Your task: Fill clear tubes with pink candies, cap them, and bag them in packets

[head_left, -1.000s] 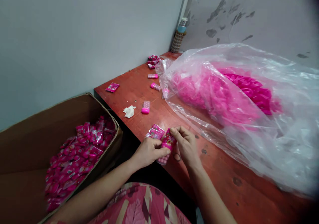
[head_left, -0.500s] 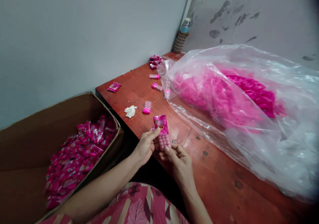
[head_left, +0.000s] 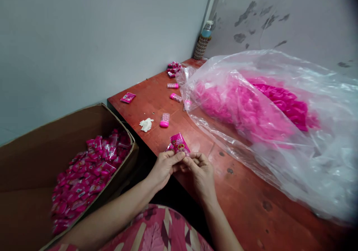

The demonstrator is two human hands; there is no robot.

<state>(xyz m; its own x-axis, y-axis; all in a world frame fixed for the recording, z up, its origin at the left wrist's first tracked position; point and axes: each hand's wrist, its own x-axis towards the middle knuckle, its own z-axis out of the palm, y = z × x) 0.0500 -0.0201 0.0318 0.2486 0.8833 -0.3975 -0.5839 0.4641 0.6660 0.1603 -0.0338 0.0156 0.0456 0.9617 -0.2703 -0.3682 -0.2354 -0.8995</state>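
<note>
Between both hands, over the edge of the red table (head_left: 240,191), is a small candy pack with a pink printed sleeve (head_left: 179,142), tilted to the left. My left hand (head_left: 165,168) pinches it with the thumb on its front. My right hand (head_left: 200,171) grips its lower right end, the fingertips of both hands meeting there. Fingers hide most of the clear candy-filled part. Just beyond lies a clear pack of pink balls with a bright pink cap (head_left: 165,120). A crumpled white scrap (head_left: 146,124) sits to its left.
A cardboard box (head_left: 133,148) at left holds many pink wrapped packs (head_left: 84,182). A large clear plastic bag (head_left: 316,169) with pink pieces covers the right. Farther back are a flat pink sleeve (head_left: 128,97), a sleeve pile (head_left: 173,69), capped packs (head_left: 176,97) and a bottle (head_left: 206,29).
The candy pack has tilted left and dropped slightly. My right hand has moved up towards the left one, and its fingers now cover the row of balls that showed below the sleeve.
</note>
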